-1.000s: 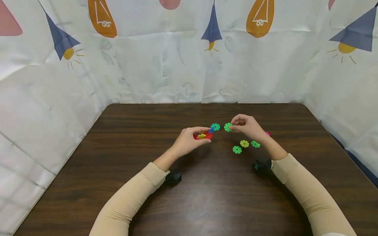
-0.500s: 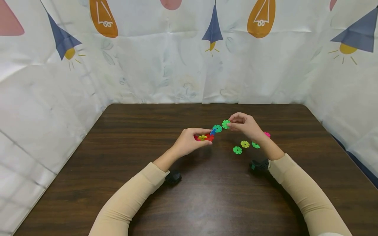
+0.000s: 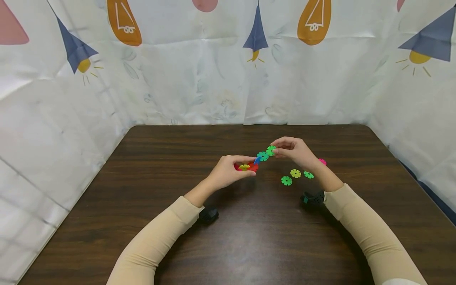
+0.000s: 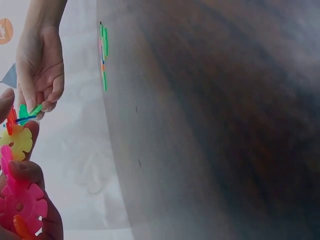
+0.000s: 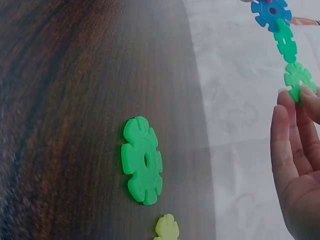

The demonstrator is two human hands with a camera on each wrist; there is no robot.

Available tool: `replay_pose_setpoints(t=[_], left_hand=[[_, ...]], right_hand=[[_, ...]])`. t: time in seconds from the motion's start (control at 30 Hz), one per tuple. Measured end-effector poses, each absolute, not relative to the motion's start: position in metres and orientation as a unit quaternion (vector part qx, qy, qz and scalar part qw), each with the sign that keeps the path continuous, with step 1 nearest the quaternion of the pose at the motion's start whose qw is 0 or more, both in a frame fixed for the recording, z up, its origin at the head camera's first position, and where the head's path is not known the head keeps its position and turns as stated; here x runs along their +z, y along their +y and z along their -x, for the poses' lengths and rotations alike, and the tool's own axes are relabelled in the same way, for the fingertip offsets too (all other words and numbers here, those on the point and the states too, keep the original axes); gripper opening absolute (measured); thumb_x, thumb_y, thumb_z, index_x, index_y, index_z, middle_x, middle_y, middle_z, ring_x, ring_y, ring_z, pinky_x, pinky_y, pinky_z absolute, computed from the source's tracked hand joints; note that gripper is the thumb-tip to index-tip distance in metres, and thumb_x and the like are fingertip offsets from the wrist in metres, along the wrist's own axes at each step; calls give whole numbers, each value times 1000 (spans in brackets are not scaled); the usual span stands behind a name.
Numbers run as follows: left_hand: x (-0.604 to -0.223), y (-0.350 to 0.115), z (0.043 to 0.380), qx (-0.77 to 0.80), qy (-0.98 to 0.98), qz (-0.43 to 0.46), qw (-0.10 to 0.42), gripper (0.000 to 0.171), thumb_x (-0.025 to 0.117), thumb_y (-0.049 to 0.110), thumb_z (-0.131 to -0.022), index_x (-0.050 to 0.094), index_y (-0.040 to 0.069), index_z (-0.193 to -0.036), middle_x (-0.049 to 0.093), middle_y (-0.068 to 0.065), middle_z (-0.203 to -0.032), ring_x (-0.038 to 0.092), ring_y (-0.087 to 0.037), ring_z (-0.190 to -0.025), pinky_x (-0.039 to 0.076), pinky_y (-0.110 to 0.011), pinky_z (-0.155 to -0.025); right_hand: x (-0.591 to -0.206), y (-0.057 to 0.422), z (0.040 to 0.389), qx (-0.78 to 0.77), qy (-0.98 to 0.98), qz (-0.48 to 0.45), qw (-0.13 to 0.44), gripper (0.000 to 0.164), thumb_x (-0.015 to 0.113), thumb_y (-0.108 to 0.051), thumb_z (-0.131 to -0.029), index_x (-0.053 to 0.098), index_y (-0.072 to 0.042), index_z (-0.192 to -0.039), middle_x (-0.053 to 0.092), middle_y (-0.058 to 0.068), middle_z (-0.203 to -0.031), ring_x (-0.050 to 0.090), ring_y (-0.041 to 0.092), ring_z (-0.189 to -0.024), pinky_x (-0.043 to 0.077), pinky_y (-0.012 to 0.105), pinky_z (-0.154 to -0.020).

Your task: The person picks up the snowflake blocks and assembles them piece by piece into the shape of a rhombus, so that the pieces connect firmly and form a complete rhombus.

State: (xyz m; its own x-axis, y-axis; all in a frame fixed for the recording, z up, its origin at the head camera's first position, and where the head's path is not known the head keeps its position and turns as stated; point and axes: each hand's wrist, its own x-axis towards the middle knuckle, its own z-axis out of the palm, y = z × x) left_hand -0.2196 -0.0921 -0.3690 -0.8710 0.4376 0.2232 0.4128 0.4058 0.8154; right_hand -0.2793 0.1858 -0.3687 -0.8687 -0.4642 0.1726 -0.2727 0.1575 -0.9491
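My left hand [image 3: 228, 170] holds a chain of notched plastic discs between thumb and fingers. The chain has a pink disc [image 4: 22, 206], a yellow disc [image 4: 19, 142], a red disc [image 3: 253, 167], a blue disc [image 5: 271, 14] and a teal-green disc [image 3: 263, 156] at its far end. An orange piece [image 4: 22, 227] shows at the near end in the left wrist view. My right hand [image 3: 297, 152] pinches a light green disc [image 5: 299, 80]. Its edge meets the teal-green disc's edge; whether their slots interlock I cannot tell.
Loose discs lie on the dark wooden table [image 3: 228, 245] below my right hand: a green disc [image 3: 286, 181], a yellow disc [image 3: 295, 173], another green disc [image 3: 308, 174] and a pink disc [image 3: 322, 162]. Black wrist devices [image 3: 209, 215] sit under both forearms. A patterned white curtain [image 3: 221, 87] surrounds the table.
My right hand has moved left with the light green disc, closing the gap to the chain's teal-green end. My left hand has shifted slightly right and down.
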Motion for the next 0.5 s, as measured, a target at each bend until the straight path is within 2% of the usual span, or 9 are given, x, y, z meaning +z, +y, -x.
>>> replay_pose_setpoints(t=[0.1, 0.3, 0.5], left_hand=[[-370, -92, 219, 483, 836, -258, 19, 43, 85, 23, -87, 74, 13, -128, 75, -1, -111, 57, -17, -71, 47, -26, -60], [-371, -92, 220, 487, 828, -277, 23, 43, 85, 22, -88, 74, 13, -128, 75, -1, -113, 62, -18, -80, 52, -28, -66], [-368, -95, 221, 483, 825, -294, 28, 45, 83, 20, -89, 72, 13, -131, 75, 1, -110, 58, -16, -73, 48, -26, -62]], right_hand=[[-369, 186, 280, -601, 757, 244, 81, 28, 65, -1, -100, 63, 12, -124, 71, 5, -104, 70, 35, -98, 54, 52, -93], [-368, 187, 278, -603, 753, 247, 91, 27, 64, 0, -100, 62, 14, -123, 72, 4, -101, 71, 33, -97, 53, 53, -93], [-369, 189, 278, -604, 745, 263, 104, 23, 64, 1, -100, 63, 14, -119, 73, 4, -101, 71, 36, -97, 56, 46, -91]])
